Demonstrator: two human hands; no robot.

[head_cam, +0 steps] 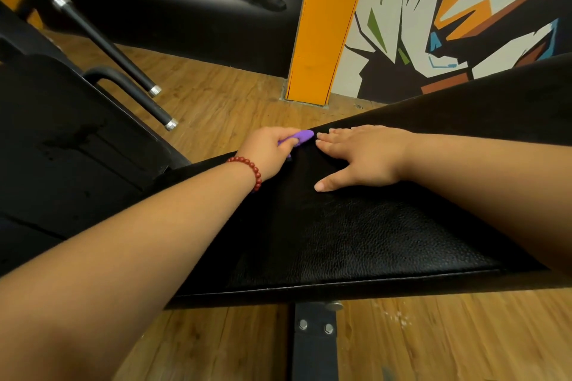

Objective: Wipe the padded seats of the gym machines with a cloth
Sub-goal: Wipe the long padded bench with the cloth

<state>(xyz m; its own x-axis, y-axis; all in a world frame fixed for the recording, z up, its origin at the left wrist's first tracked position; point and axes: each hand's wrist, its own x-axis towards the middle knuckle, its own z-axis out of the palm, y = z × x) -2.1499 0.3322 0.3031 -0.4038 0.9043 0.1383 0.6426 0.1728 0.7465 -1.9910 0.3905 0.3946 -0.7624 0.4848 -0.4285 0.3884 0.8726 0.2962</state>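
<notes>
— Head view: state of the left hand (269,150)?
— Fingers curled, pinching a small purple cloth (302,136) at the far edge of the black textured padded seat (356,235). Red bead bracelet (249,168) on that wrist.
— And the right hand (362,155)?
— Spread flat, fingers straight, palm pressing the seat just beside the cloth. It holds nothing.

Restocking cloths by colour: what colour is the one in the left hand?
Purple; the cloth shows bunched in the left hand in the head view.
</notes>
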